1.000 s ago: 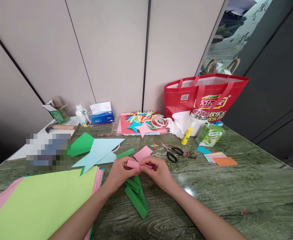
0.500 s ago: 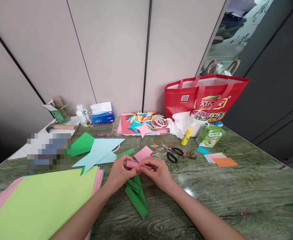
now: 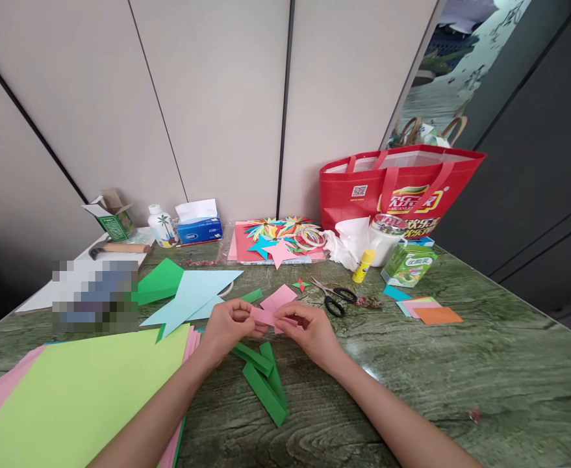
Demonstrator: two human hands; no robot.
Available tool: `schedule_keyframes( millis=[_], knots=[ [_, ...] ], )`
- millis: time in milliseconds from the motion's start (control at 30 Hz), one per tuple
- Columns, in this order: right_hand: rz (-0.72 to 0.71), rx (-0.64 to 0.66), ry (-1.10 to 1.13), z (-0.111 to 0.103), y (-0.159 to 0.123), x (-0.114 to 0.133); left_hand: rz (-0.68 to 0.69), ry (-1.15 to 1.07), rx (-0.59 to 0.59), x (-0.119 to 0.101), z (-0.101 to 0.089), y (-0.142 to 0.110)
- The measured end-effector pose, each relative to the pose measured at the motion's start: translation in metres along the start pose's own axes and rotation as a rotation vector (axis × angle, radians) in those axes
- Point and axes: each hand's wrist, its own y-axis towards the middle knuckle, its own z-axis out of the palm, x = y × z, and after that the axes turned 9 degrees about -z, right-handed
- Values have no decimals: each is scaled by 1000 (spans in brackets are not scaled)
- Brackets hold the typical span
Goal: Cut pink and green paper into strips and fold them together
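Between my two hands is a small piece of folded pink paper (image 3: pixel 264 316). My left hand (image 3: pixel 227 327) pinches its left side, and my right hand (image 3: pixel 308 330) pinches its right side, so both are closed. My fingers cover parts of its folds. Just beyond the fingertips lies another pink paper piece (image 3: pixel 280 296) with a crease. Folded green paper strips (image 3: pixel 264 383) rest on the table below my hands. A green strip (image 3: pixel 252 296) also lies behind my left hand.
Black-handled scissors (image 3: pixel 334 300) and a yellow glue stick (image 3: pixel 364 266) lie beyond my right hand. Coloured sheets (image 3: pixel 100 390) are stacked at left, near light-blue paper (image 3: pixel 197 292). At the back are a red bag (image 3: pixel 348 195), a tissue box (image 3: pixel 200 230) and a hammer (image 3: pixel 122 247).
The pink paper has turned in my fingers, and a flatter face of it shows. My left hand has shifted slightly to the left, apart from the right.
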Motion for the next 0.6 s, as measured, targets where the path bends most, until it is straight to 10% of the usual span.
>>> schedule_keyframes(
  millis=[367, 600],
  knots=[
    [110, -196, -64, -11, 5, -8, 5, -14, -8, -3, -8, 3],
    [132, -91, -657, -17, 1, -18, 12, 240, 106, 1, -4, 0]
  ],
)
